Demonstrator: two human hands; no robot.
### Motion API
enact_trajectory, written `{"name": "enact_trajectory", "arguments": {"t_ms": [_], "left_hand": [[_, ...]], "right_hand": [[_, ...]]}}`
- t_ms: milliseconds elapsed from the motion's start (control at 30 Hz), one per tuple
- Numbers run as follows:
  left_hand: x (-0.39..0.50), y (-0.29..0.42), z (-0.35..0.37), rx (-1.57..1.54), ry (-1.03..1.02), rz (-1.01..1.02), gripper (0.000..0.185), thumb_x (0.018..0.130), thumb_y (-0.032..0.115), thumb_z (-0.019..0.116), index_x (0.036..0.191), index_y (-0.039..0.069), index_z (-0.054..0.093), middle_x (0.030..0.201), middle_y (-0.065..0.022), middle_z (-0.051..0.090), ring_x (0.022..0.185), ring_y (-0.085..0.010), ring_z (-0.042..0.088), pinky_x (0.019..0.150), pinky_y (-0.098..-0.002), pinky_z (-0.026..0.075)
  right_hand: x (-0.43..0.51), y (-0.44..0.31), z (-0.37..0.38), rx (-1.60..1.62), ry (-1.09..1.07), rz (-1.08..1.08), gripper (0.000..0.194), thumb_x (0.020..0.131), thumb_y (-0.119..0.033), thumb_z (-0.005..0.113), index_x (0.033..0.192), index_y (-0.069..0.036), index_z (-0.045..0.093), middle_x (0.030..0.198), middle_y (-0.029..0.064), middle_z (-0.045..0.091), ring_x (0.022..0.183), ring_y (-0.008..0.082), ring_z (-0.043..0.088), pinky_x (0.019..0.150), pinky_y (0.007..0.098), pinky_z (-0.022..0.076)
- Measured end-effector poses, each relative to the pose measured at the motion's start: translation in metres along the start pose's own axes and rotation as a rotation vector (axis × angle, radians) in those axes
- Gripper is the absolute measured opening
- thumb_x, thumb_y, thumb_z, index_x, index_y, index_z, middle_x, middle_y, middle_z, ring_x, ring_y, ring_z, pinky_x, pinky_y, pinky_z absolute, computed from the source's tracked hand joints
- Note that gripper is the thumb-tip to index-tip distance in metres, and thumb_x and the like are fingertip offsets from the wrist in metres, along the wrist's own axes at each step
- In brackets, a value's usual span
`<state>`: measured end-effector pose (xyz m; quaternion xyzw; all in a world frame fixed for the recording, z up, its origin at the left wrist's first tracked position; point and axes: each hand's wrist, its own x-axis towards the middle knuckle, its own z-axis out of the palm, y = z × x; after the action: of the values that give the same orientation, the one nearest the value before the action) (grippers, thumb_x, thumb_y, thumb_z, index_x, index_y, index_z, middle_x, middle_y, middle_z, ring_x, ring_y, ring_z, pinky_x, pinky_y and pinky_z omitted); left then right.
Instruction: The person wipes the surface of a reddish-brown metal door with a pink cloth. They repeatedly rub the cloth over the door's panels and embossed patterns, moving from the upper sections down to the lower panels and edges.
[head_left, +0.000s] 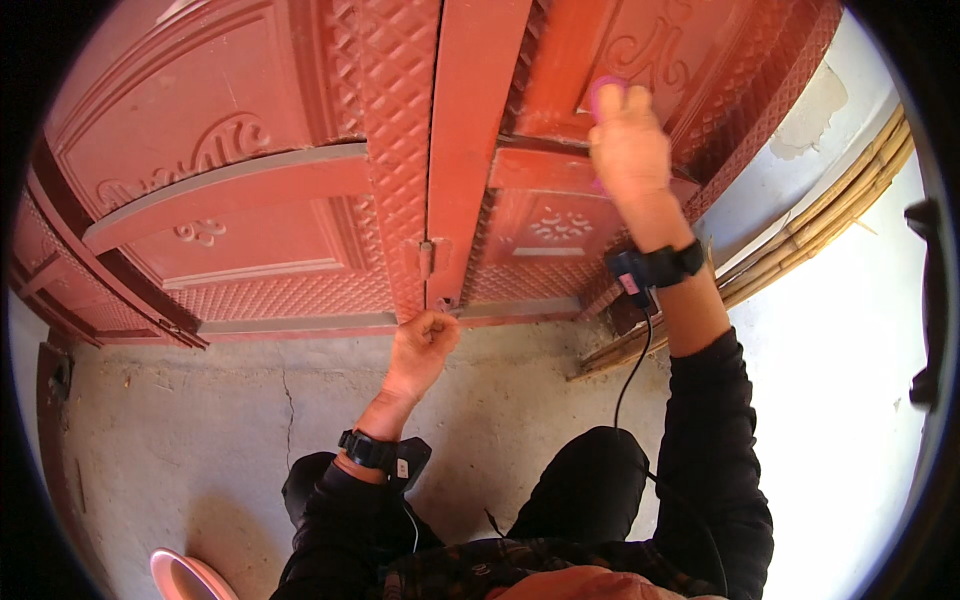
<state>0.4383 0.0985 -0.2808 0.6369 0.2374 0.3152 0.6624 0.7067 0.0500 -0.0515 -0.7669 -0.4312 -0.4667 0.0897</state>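
Note:
In front of me stands a red metal double door (472, 112) with embossed panels and diamond-patterned strips. My right hand (634, 146), slightly blurred, grips a magenta cloth-like thing (609, 84) against the upper right panel. Most of that thing is hidden by the fingers. The door's surface looks darker and shinier beside this hand. Low on the middle seam, my left hand (426, 346) has its fingers curled at a small metal bolt (445, 303) by the bottom edge. Above it on the seam is a hinge-like fitting (426, 259).
A pink basin (187, 576) sits on the concrete floor (180, 420) at the lower left. Bundled canes (810, 232) lean along the white wall (817, 112) at right. Black cables (637, 367) hang from my wrist-worn devices. My knees (585, 480) are bent below the door.

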Motion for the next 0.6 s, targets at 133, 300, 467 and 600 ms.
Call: {"name": "enact_trajectory", "arguments": {"t_ms": [133,300,467,600], "left_hand": [[0.001,0.0,0.0,0.04,0.017,0.055,0.007,0.09,0.006,0.063,0.088,-0.001,0.064,0.076,-0.0023,0.063,0.069,-0.0079,0.056,0.063,-0.0229,0.046],[-0.001,0.003,0.003,0.006,-0.005,0.021,0.008,0.089,0.006,0.063,0.087,-0.001,0.064,0.075,-0.0022,0.062,0.069,-0.0081,0.056,0.063,-0.0231,0.046],[-0.001,0.004,0.003,0.029,0.0,0.024,0.007,0.088,0.005,0.064,0.087,-0.002,0.064,0.076,-0.0018,0.062,0.07,-0.0077,0.056,0.064,-0.0233,0.046],[0.0,-0.001,-0.002,0.051,0.023,0.031,0.006,0.086,0.004,0.064,0.087,-0.001,0.065,0.076,-0.001,0.063,0.072,-0.0066,0.056,0.065,-0.0234,0.048]], "right_hand": [[-0.017,-0.013,0.005,-0.166,-0.036,-0.289,0.018,0.081,-0.012,0.057,0.099,-0.01,0.056,0.097,0.0133,0.054,0.077,0.025,0.063,0.06,0.0384,0.0558],[-0.032,0.018,-0.011,0.149,-0.07,-0.364,0.024,0.079,-0.011,0.059,0.103,-0.008,0.058,0.099,0.0124,0.054,0.086,0.0323,0.061,0.073,0.0405,0.0552],[-0.04,0.031,-0.011,0.326,0.118,-0.055,0.026,0.084,-0.014,0.062,0.108,-0.007,0.056,0.123,0.0219,0.048,0.104,0.0405,0.055,0.08,0.0463,0.0524],[-0.017,0.07,-0.014,0.125,0.205,0.1,0.026,0.085,-0.016,0.061,0.108,-0.007,0.055,0.127,0.022,0.046,0.109,0.0419,0.051,0.081,0.048,0.0513]]}}
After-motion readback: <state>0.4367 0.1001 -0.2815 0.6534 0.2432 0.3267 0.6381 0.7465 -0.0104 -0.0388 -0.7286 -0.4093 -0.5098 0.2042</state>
